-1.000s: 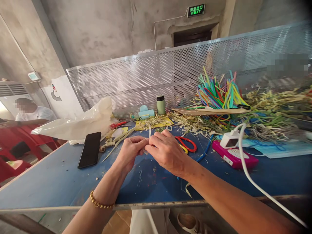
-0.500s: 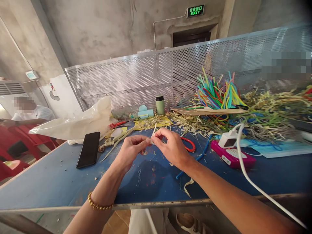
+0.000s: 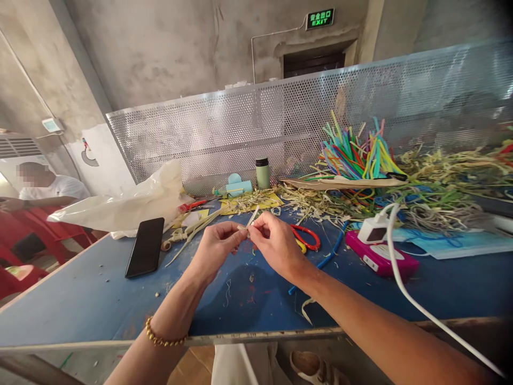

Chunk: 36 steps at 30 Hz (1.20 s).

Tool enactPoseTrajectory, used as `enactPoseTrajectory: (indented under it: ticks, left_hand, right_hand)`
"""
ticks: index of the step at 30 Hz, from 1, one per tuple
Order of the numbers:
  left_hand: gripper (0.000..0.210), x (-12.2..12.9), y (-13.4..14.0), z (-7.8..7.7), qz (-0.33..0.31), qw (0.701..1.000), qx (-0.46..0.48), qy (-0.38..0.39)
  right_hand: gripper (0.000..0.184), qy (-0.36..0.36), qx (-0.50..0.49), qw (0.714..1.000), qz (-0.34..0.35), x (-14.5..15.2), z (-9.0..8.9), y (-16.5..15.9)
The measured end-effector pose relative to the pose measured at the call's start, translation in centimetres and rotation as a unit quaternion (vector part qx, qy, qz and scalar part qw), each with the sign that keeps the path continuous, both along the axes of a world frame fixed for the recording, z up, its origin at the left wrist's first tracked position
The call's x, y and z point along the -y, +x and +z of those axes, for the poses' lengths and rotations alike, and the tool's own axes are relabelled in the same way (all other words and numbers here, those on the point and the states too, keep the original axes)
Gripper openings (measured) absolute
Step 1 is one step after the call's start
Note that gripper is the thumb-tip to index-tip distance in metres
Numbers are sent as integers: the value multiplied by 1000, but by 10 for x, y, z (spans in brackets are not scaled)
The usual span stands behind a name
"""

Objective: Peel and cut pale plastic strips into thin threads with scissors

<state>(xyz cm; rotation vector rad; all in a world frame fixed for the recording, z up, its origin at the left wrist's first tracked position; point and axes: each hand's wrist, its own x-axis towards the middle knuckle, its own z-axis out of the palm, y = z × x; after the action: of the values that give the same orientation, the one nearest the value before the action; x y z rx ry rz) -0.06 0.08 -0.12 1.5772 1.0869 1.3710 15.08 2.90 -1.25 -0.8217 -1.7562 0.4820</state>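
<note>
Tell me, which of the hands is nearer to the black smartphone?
Left. The left hand is right of the black smartphone, not touching it; the right hand is farther right, beyond the left one.

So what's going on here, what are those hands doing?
A person is pinching a thin pale strip with fingertips of the left hand and the right hand, held close together over a blue table. Exactly how the strip runs between the fingers is too small to tell. A black phone lies to the left, and a bundle of colourful strips sits towards the back right.
</note>
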Motion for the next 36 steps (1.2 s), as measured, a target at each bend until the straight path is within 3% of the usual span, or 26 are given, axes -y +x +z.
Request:
enactPoseTrajectory:
  ticks: [4, 7, 10, 15, 18, 27, 31, 36]
  left_hand:
    - [27, -1, 0, 1, 21, 1000, 12, -4]
    - [26, -3, -4, 1, 26, 999, 31, -25]
    - [25, -6, -9, 0, -3, 995, 73, -63]
    - [24, -8, -16, 0, -41, 985, 130, -102]
    - [22, -8, -16, 2, -56, 983, 138, -111]
    - [25, -5, -13, 2, -55, 989, 85, -112]
    - [23, -6, -17, 2, -72, 984, 109, -124]
    - [21, -7, -16, 4, -86, 980, 124, -132]
  right_hand:
    - [11, -158, -62, 982, 86, 0, 4, 2]
    - [5, -177, -67, 975, 120, -1, 5, 4]
    - [13, -106, -25, 986, 126, -1, 4, 7]
    - [34, 87, 53, 986, 132, 3, 8, 10]
    - [19, 156, 70, 977, 127, 4, 12, 12]
    - [12, 171, 77, 982, 37, 1, 16, 18]
    - [20, 200, 115, 970, 80, -4, 17, 23]
    - [13, 215, 140, 957, 136, -5, 16, 25]
